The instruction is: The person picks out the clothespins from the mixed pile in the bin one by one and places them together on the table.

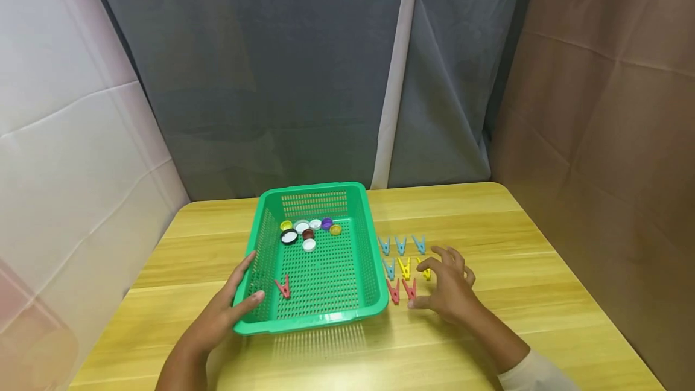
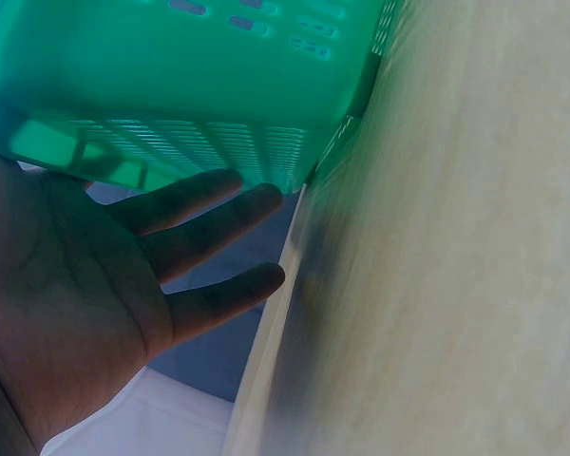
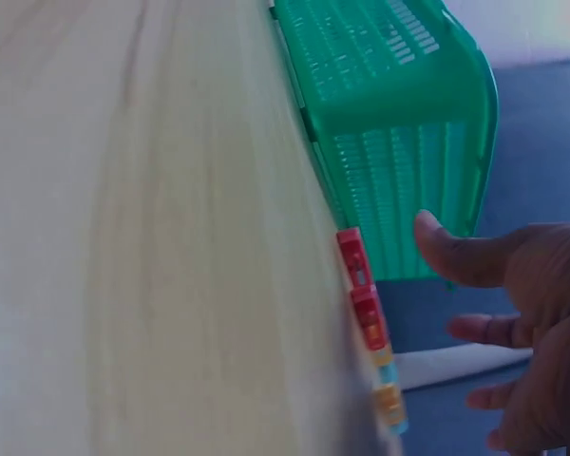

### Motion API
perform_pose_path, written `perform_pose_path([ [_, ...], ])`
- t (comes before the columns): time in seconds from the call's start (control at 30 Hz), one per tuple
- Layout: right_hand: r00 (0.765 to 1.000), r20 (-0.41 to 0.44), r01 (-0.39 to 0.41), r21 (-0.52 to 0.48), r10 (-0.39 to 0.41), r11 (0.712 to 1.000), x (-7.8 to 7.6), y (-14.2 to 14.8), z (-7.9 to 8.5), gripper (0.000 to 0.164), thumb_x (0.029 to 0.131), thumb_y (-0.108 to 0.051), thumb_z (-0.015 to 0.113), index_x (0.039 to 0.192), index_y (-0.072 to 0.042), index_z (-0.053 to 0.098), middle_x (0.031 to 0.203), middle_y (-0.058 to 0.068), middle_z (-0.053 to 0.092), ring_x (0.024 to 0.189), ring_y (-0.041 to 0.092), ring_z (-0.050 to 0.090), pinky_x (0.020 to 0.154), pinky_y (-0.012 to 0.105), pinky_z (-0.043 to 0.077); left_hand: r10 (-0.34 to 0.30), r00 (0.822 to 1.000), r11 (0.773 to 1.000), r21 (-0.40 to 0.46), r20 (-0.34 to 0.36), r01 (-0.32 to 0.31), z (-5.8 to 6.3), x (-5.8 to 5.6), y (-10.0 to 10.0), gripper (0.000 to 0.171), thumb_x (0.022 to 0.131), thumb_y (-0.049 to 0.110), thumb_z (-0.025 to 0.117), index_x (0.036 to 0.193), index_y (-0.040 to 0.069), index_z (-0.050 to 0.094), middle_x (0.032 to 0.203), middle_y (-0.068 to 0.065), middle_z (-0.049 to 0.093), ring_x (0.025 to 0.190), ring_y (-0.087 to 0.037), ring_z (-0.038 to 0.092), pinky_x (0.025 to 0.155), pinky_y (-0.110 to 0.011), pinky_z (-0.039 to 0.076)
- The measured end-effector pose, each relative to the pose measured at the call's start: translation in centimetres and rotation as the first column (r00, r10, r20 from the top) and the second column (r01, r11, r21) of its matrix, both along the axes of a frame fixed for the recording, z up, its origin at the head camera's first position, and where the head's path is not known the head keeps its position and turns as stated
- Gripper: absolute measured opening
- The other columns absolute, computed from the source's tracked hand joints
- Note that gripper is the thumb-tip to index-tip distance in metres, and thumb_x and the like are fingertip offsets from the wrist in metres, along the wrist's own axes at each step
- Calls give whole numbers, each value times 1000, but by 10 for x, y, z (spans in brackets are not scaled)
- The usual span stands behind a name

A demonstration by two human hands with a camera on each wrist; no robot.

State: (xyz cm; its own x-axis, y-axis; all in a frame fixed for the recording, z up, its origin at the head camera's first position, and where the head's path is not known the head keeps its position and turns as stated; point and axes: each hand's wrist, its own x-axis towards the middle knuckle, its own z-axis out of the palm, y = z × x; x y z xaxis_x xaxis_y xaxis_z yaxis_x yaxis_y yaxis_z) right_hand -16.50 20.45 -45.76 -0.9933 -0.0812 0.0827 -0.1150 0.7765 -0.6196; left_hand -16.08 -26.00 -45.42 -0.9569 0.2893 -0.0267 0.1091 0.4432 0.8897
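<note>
A green plastic basket [image 1: 317, 320] stands on the table; my left hand [image 1: 217, 315] holds its left rim, thumb over the inside, several fingers stretched along the outer wall. Inside, one red clothespin [image 1: 284, 287] lies near the front, with several bottle caps [image 1: 309, 245] grouped toward the back. Right of the basket, several clothespins lie in rows: blue ones [image 1: 400, 245] at the back, a blue and two yellow ones [image 1: 404, 268] in the middle, two red ones [image 1: 393, 291] in front. Above their right side hovers my right hand [image 1: 450, 288], fingers spread, holding nothing.
The wooden table [image 1: 505, 246] reaches back to a grey curtain [image 1: 260, 77]. A white cloth [image 1: 70, 107] hangs at the left and a brown cloth [image 1: 602, 107] at the right.
</note>
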Motion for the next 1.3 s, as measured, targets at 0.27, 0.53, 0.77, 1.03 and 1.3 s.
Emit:
perform_pose_path([
  [0.27,1000,1,10,-35,-10,999,15,-12,27,68,71,-23,105,127,-6,70,171,27,34,162,54,10,114,84,5,0,1000,1000,-2,1,0,2,-1,1,86,111,25,58,178,24,3,179,-33,11,148,-57,44,108,-69,46],
  [0.53,996,-77,-55,1,55,999,18,-22,56,76,72,-25,104,138,-12,68,171,25,34,161,54,15,113,86,9,-3,1000,1000,-7,-3,3,3,-1,1,86,112,26,58,178,24,3,179,-33,11,149,-58,42,109,-70,46],
  [0.77,986,-112,-129,-8,127,992,13,-33,84,83,74,-25,103,147,-12,64,174,21,33,161,52,21,114,84,15,4,1000,1000,-5,-4,-4,2,0,1,86,112,24,58,178,23,3,179,-34,10,150,-59,41,109,-70,45],
  [1.03,967,-63,-247,1,247,969,0,-49,108,87,83,-31,97,159,-18,55,178,16,28,162,51,28,117,81,31,3,1000,1000,6,-5,-3,1,1,0,87,111,25,59,178,23,3,178,-34,11,147,-57,45,108,-68,46],
  [1.3,878,6,-476,-98,479,874,-25,-73,114,87,93,-32,89,166,-13,45,178,15,26,163,47,32,119,70,43,5,1000,1000,-1,4,-5,2,1,0,87,111,26,58,178,25,3,179,-33,10,147,-57,45,108,-69,46],
])
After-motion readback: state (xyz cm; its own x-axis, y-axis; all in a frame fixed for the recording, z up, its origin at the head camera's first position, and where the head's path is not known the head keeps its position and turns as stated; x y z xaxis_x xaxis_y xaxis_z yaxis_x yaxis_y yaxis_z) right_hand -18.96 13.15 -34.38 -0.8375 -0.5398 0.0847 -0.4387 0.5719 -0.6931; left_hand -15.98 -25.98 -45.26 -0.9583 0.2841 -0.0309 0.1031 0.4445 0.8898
